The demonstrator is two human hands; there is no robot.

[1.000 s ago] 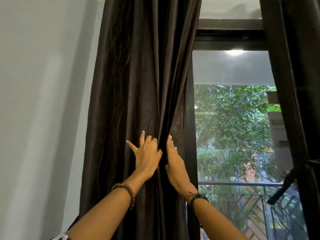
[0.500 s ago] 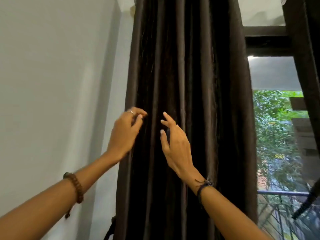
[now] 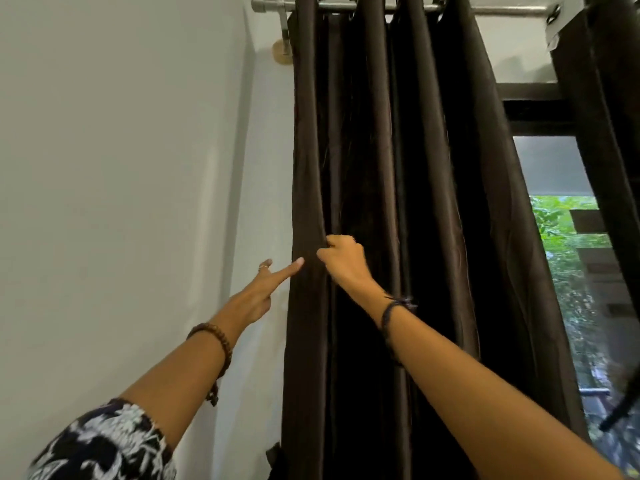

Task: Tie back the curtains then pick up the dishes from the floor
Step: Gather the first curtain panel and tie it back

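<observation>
A dark brown curtain (image 3: 408, 202) hangs bunched in folds from a metal rod (image 3: 498, 9) beside the white wall. My right hand (image 3: 343, 261) has its fingers curled round the curtain's leftmost fold at about mid height. My left hand (image 3: 263, 289) reaches up along the wall, its straight fingers touching the curtain's left edge. A second dark curtain (image 3: 609, 140) hangs at the right edge of view. No dishes show in this view.
The white wall (image 3: 121, 202) fills the left half. The rod's bracket (image 3: 284, 46) is fixed near the corner. Between the two curtains the window (image 3: 575, 271) shows green trees and a balcony rail. A dark tie-back piece (image 3: 273, 455) hangs low at the curtain's left edge.
The view has tilted up and left, bringing the rod into sight. My right hand has closed on the left fold; my left hand has opened and moved out toward the wall.
</observation>
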